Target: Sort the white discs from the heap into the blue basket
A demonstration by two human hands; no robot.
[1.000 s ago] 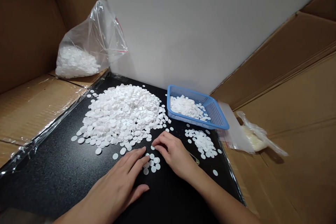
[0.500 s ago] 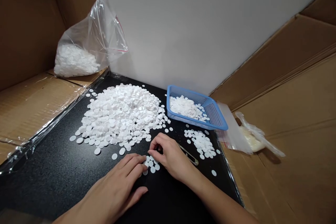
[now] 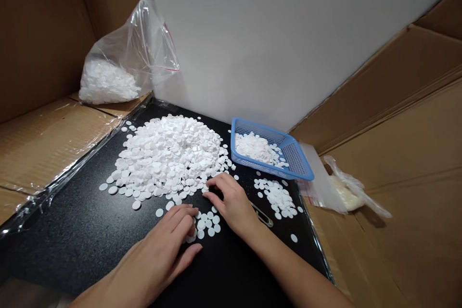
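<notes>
My left hand (image 3: pixel 164 245) lies low over the black tabletop, fingers slightly bent and thumb spread apart. Its fingertips touch or cover part of a small group of flat white discs (image 3: pixel 208 221). Beyond that group, my right hand (image 3: pixel 233 204) reaches the near right edge of a big heap of the same discs (image 3: pixel 173 154). A gap shows between its thumb and index finger, and I see no disc held there. Partly behind the right wrist lies a slim metal tool with a rounded end (image 3: pixel 266 221), perhaps tweezers.
A blue mesh basket (image 3: pixel 306 173) holding discs stands at the back right. In front of it is a smaller disc pile (image 3: pixel 279 198). A clear bag of white pieces (image 3: pixel 108 82) sits back left; another plastic bag (image 3: pixel 350 192) lies right. Cardboard and a grey wall (image 3: pixel 252 43) surround the tabletop.
My right hand has moved away from the small group, forward to the heap's edge, and its thumb and finger have parted. The left hand has shifted slightly; more of the small group shows.
</notes>
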